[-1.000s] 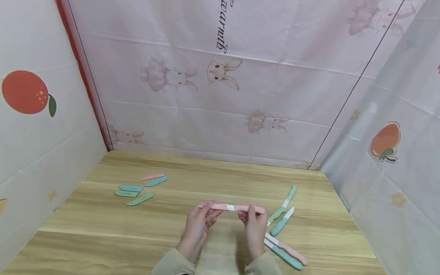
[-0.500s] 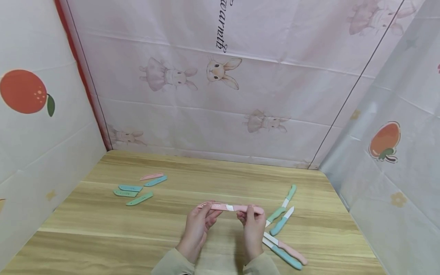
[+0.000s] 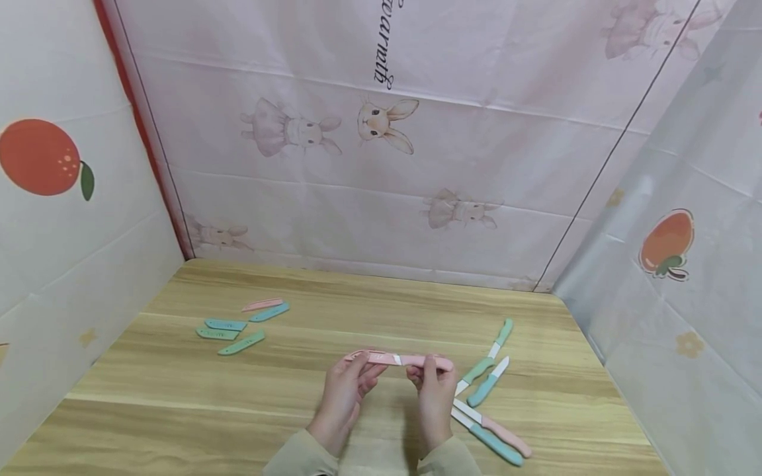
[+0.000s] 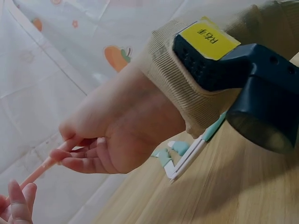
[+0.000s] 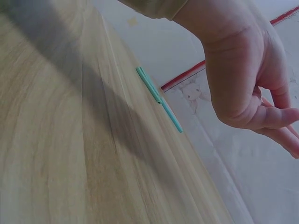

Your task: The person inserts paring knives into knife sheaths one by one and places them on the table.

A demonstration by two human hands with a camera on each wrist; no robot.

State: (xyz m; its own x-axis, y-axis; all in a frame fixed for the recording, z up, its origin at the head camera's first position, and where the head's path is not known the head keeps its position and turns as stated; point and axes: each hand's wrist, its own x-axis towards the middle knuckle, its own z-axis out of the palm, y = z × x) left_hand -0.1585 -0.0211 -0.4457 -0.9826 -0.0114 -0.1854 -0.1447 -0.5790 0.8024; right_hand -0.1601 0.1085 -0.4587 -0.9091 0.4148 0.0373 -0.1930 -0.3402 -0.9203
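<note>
My left hand point(image 3: 344, 398) pinches a pink knife sheath point(image 3: 381, 357) between thumb and fingers. The pink-handled knife point(image 3: 428, 361) is gripped at its handle by my right hand point(image 3: 436, 400). Its blade lies mostly inside the sheath; a short white strip shows between sheath and handle. Both are held level above the table. In the left wrist view the fingers of the left hand point(image 4: 21, 205) appear at the lower left, with the right hand point(image 4: 124, 126) at the handle's other side. The right wrist view shows the left hand point(image 5: 247, 79) from the side.
Several loose sheaths lie at the left, among them a pink sheath point(image 3: 262, 305), a blue sheath point(image 3: 225, 325) and a green sheath point(image 3: 241, 343). Bare-bladed knives lie right of the right hand: a green knife point(image 3: 503, 334), a blue knife point(image 3: 488, 382), a pink knife point(image 3: 506, 436). Fabric walls enclose the table point(image 3: 149, 410).
My right hand has moved slightly left with the knife, and the strip of blade showing between handle and sheath has become shorter. The left hand stays nearly still.
</note>
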